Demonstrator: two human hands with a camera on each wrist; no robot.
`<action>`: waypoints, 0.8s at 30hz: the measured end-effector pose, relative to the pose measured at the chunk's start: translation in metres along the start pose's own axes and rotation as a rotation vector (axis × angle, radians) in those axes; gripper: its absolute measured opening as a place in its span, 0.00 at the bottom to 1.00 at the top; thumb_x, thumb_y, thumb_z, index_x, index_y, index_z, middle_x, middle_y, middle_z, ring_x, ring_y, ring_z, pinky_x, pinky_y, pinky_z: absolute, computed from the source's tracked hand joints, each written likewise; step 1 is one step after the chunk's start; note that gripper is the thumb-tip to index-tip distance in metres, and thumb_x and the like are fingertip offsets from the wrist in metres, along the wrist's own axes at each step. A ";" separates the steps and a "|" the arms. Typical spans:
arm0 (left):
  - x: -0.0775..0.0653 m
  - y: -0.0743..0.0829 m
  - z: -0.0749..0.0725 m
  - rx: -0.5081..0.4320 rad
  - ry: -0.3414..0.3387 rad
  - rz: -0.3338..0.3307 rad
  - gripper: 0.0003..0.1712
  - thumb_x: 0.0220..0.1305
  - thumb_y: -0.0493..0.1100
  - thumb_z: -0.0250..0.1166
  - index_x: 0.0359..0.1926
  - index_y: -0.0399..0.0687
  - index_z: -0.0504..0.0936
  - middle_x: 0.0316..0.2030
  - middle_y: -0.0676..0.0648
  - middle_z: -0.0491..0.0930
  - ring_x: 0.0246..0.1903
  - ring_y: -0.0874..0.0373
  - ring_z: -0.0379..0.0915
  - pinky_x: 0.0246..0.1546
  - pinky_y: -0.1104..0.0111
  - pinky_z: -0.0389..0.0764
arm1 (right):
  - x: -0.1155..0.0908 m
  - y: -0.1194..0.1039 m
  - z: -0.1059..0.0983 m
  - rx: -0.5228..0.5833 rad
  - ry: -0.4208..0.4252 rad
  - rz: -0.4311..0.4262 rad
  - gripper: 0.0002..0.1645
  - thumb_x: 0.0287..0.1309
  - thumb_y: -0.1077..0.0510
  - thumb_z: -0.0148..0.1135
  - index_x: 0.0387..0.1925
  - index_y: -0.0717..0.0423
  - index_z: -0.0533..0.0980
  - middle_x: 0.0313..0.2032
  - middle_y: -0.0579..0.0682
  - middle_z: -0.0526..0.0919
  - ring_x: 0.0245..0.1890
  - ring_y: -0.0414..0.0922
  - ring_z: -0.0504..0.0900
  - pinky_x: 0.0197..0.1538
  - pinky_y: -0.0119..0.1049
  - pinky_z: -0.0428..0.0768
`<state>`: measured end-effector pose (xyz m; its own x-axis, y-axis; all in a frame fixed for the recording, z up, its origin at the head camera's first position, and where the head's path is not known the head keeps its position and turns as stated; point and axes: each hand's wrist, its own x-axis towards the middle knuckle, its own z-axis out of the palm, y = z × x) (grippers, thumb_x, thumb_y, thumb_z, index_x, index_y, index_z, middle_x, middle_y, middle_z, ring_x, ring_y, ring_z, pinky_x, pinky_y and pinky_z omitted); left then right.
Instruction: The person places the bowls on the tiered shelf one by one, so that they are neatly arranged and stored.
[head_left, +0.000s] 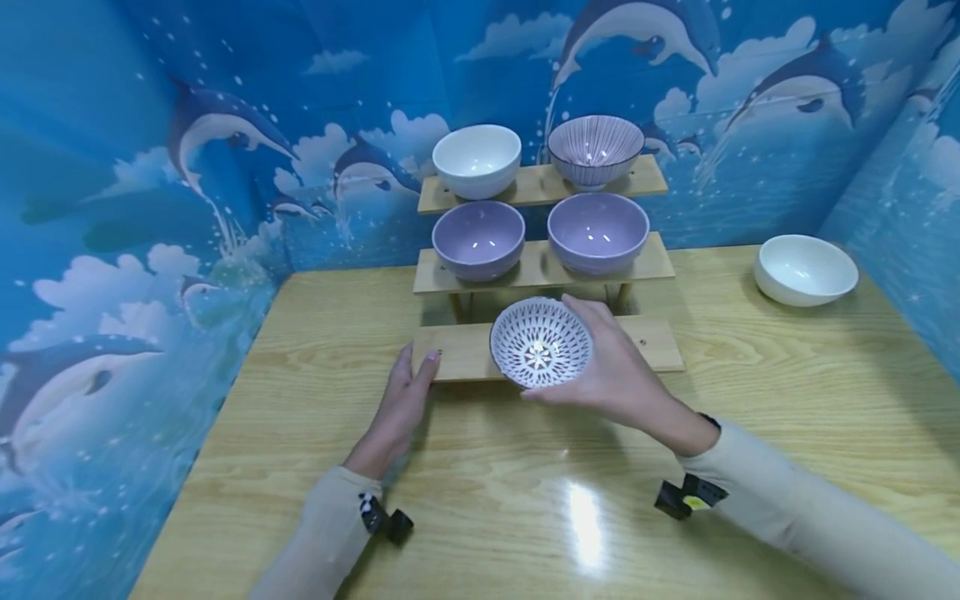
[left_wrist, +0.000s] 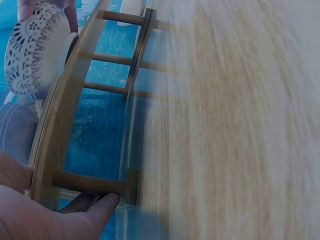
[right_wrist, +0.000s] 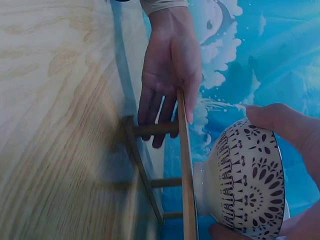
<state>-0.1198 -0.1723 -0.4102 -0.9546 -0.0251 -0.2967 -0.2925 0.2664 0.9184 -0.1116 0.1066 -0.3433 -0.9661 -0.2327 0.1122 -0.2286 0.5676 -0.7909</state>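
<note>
A white bowl (head_left: pixel 540 343) with a dark petal pattern tilts toward the head camera over the lowest board (head_left: pixel 467 353) of a three-tier wooden rack. My right hand (head_left: pixel 617 362) grips its rim and side, thumb and fingers on opposite sides. In the right wrist view, the foot of the patterned bowl (right_wrist: pixel 245 180) is right at the board's upper face. At the rack's left end, my left hand (head_left: pixel 397 407) holds the lowest board, thumb on top and fingers beneath, beside the short leg (left_wrist: pixel 87 183).
Two purple bowls (head_left: pixel 480 242) (head_left: pixel 597 233) sit on the middle tier. On the top tier stand a white bowl (head_left: pixel 477 162) and a striped bowl (head_left: pixel 596 152). Another white bowl (head_left: pixel 806 271) rests on the table (head_left: pixel 480 500) at the right. A blue dolphin-print backdrop (head_left: pixel 360 75) encloses the back and sides.
</note>
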 end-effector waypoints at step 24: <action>0.002 0.001 0.002 -0.006 0.030 -0.017 0.46 0.78 0.63 0.48 0.81 0.47 0.39 0.81 0.45 0.36 0.79 0.47 0.28 0.77 0.48 0.36 | 0.026 -0.022 0.034 0.049 -0.031 -0.047 0.79 0.22 0.46 0.91 0.76 0.62 0.57 0.65 0.61 0.67 0.58 0.57 0.75 0.62 0.55 0.77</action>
<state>-0.1220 -0.1697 -0.4104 -0.9506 -0.0587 -0.3048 -0.3093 0.2594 0.9149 -0.1272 0.0610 -0.3436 -0.9502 -0.2824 0.1318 -0.2663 0.5161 -0.8141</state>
